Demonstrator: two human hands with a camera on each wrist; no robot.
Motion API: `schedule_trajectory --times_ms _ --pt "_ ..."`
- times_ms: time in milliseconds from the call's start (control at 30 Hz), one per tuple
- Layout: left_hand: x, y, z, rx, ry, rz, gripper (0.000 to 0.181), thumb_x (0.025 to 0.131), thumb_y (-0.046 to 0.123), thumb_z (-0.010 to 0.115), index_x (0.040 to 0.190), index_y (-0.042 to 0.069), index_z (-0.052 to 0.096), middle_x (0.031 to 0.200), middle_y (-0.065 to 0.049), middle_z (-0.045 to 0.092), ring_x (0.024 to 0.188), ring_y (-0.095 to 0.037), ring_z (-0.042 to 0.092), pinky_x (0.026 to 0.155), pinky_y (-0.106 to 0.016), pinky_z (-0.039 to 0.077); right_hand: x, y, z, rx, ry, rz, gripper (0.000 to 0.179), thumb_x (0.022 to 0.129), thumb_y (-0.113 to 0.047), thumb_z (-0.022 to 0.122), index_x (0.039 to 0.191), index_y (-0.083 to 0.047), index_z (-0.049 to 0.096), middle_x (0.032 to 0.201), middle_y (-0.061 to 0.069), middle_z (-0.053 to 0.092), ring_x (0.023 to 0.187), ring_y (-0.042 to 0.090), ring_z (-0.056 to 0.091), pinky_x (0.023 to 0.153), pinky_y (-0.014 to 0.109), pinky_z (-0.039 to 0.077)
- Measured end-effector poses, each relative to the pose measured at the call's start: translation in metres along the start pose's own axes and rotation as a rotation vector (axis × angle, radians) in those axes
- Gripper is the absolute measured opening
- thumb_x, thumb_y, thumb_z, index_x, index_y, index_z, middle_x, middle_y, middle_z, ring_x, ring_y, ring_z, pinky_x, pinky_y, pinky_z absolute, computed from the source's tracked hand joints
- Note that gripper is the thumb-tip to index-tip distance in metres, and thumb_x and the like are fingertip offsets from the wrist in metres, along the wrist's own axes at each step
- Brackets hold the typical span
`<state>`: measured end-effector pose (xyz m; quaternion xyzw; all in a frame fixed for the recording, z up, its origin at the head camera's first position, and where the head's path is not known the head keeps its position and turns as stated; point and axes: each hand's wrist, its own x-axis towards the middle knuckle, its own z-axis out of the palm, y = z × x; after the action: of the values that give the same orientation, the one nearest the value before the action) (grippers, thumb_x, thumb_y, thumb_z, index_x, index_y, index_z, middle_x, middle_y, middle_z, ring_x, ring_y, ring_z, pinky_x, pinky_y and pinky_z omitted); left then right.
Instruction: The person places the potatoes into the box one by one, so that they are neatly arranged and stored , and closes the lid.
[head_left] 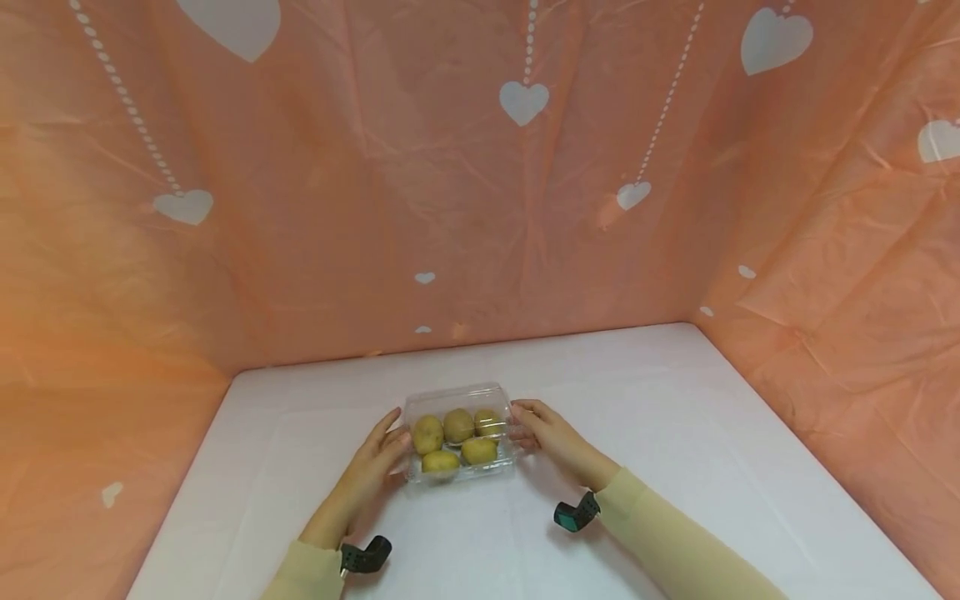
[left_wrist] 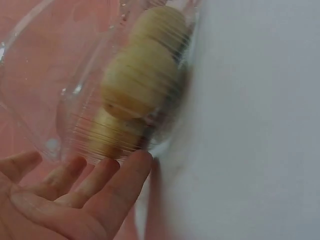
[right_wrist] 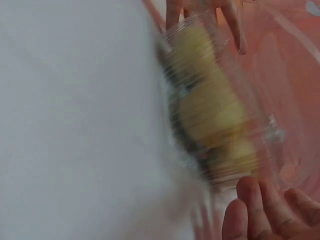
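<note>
A clear plastic clamshell box (head_left: 457, 477) stands on the white table, its see-through lid (head_left: 456, 398) raised along the far side. Inside lie several yellow-brown potatoes (head_left: 459, 426), in two rows. My left hand (head_left: 375, 454) is at the box's left end, with fairly straight fingers (left_wrist: 122, 187) spread and their tips right at the ribbed end wall. At the opposite end is my right hand (head_left: 551, 437), its fingertips (right_wrist: 248, 187) close against the wall. Ridges in the plastic blur the potatoes (right_wrist: 212, 112) in the right wrist view.
White cloth covers the table (head_left: 300, 433) on all sides of the box. An orange-pink curtain (head_left: 465, 208) with white hearts hangs behind the table and along both sides. A small black camera (head_left: 366, 555) is strapped to the left wrist, another camera (head_left: 576, 512) to the right.
</note>
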<state>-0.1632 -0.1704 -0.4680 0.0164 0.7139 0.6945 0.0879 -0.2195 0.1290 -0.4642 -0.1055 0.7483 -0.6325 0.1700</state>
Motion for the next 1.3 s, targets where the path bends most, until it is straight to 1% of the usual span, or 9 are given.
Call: schedule_trajectory --times_ms 100,233,333,467,600,733,933,1000,1300 --pt "-0.002 -0.004 0.002 -0.006 -0.007 0.009 0.071 0.099 0.024 0.055 0.154 0.007 0.014 0.151 -0.029 0.026 0.134 -0.044 0.033 0.098 -0.048 0.044 -0.003 0.007 -0.003 -0.041 -0.017 0.001 0.06 0.098 -0.043 0.052 0.138 -0.001 0.043 0.121 0.016 0.061 0.1 0.025 0.062 0.087 0.038 0.05" --pt "-0.005 -0.01 0.004 -0.033 -0.023 -0.015 0.07 0.097 0.02 0.056 0.152 0.0 0.017 0.152 -0.03 0.022 0.136 -0.042 0.03 0.103 -0.047 0.04 -0.005 0.016 -0.006 -0.096 -0.05 0.02 0.057 0.097 -0.045 0.053 0.136 -0.003 0.048 0.12 0.011 0.06 0.097 0.021 0.059 0.09 0.039 0.046" --pt "-0.006 -0.015 0.003 -0.043 -0.051 -0.037 0.069 0.095 0.02 0.058 0.152 0.002 0.022 0.155 -0.025 0.019 0.139 -0.04 0.025 0.107 -0.046 0.035 -0.008 0.021 -0.01 -0.102 -0.095 0.033 0.054 0.097 -0.044 0.053 0.134 -0.005 0.051 0.123 0.008 0.059 0.103 0.021 0.057 0.093 0.041 0.041" --pt "-0.006 -0.022 0.002 -0.057 -0.068 -0.055 0.07 0.095 0.02 0.061 0.153 0.007 0.023 0.159 -0.018 0.015 0.142 -0.036 0.02 0.11 -0.047 0.029 -0.007 0.028 -0.015 -0.048 -0.165 0.041 0.05 0.097 -0.04 0.055 0.134 -0.006 0.05 0.129 0.007 0.054 0.112 0.023 0.05 0.094 0.043 0.036" --pt "-0.005 -0.027 0.001 -0.076 -0.064 -0.049 0.069 0.095 0.018 0.06 0.153 0.008 0.023 0.159 -0.018 0.015 0.143 -0.035 0.018 0.111 -0.047 0.026 -0.006 0.034 -0.018 -0.014 -0.193 0.058 0.049 0.097 -0.038 0.056 0.135 -0.009 0.049 0.131 0.006 0.052 0.115 0.023 0.047 0.097 0.047 0.032" --pt "-0.005 -0.029 0.002 -0.079 -0.059 -0.042 0.068 0.094 0.017 0.059 0.153 0.008 0.025 0.158 -0.017 0.017 0.142 -0.034 0.02 0.111 -0.047 0.027 -0.008 0.034 -0.015 0.023 -0.174 0.052 0.046 0.097 -0.032 0.056 0.134 -0.007 0.048 0.131 0.008 0.051 0.117 0.025 0.045 0.1 0.05 0.03" --pt "-0.006 -0.03 0.001 -0.057 -0.041 -0.037 0.069 0.093 0.018 0.061 0.152 0.008 0.027 0.157 -0.017 0.02 0.141 -0.034 0.023 0.11 -0.046 0.028 -0.01 0.035 -0.004 0.015 -0.133 0.007 0.042 0.095 -0.022 0.055 0.133 -0.004 0.048 0.131 0.01 0.052 0.123 0.025 0.042 0.107 0.054 0.024" --pt "-0.006 -0.031 0.0 -0.056 -0.035 -0.035 0.068 0.093 0.017 0.061 0.152 0.008 0.028 0.157 -0.016 0.02 0.141 -0.033 0.024 0.109 -0.045 0.029 -0.01 0.036 -0.001 0.009 -0.121 0.013 0.042 0.095 -0.021 0.056 0.133 -0.005 0.048 0.13 0.01 0.052 0.123 0.025 0.043 0.108 0.055 0.023" --pt "-0.004 -0.033 0.0 -0.055 -0.025 -0.024 0.068 0.093 0.016 0.06 0.152 0.006 0.028 0.157 -0.018 0.021 0.141 -0.033 0.025 0.108 -0.043 0.032 -0.008 0.035 0.003 -0.019 -0.084 -0.024 0.04 0.092 -0.017 0.056 0.129 -0.004 0.05 0.128 0.01 0.054 0.123 0.027 0.044 0.108 0.053 0.026"
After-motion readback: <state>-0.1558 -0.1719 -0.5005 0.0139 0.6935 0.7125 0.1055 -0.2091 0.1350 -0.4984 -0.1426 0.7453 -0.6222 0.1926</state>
